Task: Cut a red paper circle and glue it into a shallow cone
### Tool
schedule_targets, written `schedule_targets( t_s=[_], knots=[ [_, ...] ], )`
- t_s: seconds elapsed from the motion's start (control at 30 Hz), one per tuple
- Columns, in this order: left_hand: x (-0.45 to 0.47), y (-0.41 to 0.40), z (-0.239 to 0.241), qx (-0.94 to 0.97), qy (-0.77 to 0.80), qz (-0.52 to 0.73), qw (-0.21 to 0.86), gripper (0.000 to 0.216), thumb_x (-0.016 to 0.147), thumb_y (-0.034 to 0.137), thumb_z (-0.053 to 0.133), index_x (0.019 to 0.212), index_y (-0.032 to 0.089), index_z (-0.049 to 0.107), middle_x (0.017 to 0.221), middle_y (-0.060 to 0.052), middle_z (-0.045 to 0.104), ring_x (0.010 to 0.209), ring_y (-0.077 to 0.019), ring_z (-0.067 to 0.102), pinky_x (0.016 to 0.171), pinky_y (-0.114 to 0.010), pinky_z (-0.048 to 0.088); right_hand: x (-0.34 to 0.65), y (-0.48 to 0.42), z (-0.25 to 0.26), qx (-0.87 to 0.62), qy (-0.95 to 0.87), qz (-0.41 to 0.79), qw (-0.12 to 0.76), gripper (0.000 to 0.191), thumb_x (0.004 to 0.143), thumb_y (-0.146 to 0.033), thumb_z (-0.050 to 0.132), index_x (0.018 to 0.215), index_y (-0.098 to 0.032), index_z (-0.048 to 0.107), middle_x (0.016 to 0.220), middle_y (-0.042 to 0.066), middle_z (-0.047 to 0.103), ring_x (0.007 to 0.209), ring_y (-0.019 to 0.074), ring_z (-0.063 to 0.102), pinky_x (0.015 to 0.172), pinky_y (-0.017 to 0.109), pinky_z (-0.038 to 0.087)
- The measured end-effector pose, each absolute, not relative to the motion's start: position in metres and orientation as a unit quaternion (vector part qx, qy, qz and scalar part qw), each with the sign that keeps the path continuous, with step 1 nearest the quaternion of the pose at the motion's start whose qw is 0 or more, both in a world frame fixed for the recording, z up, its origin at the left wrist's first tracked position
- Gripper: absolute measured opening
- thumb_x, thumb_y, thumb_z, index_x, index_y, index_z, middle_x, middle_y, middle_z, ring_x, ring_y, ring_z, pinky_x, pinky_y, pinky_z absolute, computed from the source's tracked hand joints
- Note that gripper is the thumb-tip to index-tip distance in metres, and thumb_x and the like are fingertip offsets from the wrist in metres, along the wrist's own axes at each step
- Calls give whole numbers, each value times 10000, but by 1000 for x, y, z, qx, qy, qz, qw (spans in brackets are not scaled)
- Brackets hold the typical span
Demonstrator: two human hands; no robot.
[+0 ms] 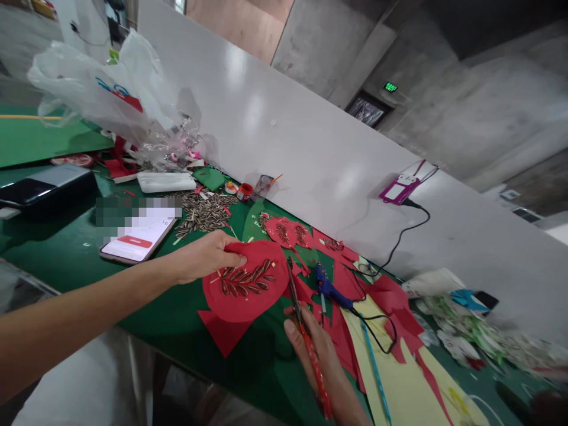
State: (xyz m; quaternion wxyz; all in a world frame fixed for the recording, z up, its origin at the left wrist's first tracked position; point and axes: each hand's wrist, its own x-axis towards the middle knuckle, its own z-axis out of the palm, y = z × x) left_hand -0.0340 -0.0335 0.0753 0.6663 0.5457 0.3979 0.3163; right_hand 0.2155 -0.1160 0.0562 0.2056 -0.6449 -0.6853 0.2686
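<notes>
My left hand (pixel 217 257) pinches the upper left edge of a rounded piece of red paper (pixel 266 305), thumb on top. A leaf-like spray of sunflower seeds (pixel 246 279) lies on that paper. In my right hand (pixel 310 343) are scissors (pixel 314 361) with red patterned handles, seen nearly edge-on. Their dark blades are at the right edge of the red paper; whether they are parted is hard to tell. A red paper corner (pixel 224 334) shows beneath. Just right of the blades lies a blue glue gun (pixel 331 287) among red scraps (pixel 306 290).
A phone (pixel 137 234) and a heap of sunflower seeds (pixel 204 213) lie left. Behind are seed-decorated red rounds (pixel 284 232) and a red jar (pixel 244 191). Yellow paper (pixel 394 378) and a blue stick (pixel 375 367) lie right. A black cord (pixel 403 234) runs to a wall-hung power strip (pixel 402 188).
</notes>
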Motion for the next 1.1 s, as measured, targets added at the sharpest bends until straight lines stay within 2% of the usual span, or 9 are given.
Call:
schedule_targets(
  t_s=[0.2,0.57,0.7,0.93,1.1],
  knots=[
    [-32,-34,76,549,403,301,668,248,627,352,649,717,121,639,650,-20,648,588,-159,589,541,-239,435,213,-115,59,-642,-682,282,208,299,843,-472,452,944,-211,558,807,40,630,710,180,597,644,258,465],
    [-31,-33,72,547,378,298,685,202,627,298,649,697,109,654,658,-29,664,590,-152,588,565,-245,447,213,-112,54,-630,-677,292,242,295,826,-468,481,924,-203,568,888,57,645,774,187,607,700,260,470],
    [-31,-32,71,534,365,298,702,158,628,268,655,673,117,663,644,-21,670,575,-144,593,562,-237,456,214,-111,51,-634,-676,279,253,283,824,-475,479,883,-214,574,859,52,651,801,195,612,723,259,469],
    [-34,-30,70,515,341,295,730,109,646,229,661,665,123,677,631,-20,683,550,-136,609,529,-217,473,219,-109,46,-612,-704,275,231,253,836,-443,476,867,-209,568,818,41,654,747,174,622,655,229,470],
    [-36,-26,68,503,339,286,742,125,625,237,686,652,116,678,658,-42,699,566,-154,631,540,-229,491,218,-110,47,-611,-715,251,230,251,839,-432,466,806,-204,564,675,6,600,592,146,564,552,225,441]
  ],
)
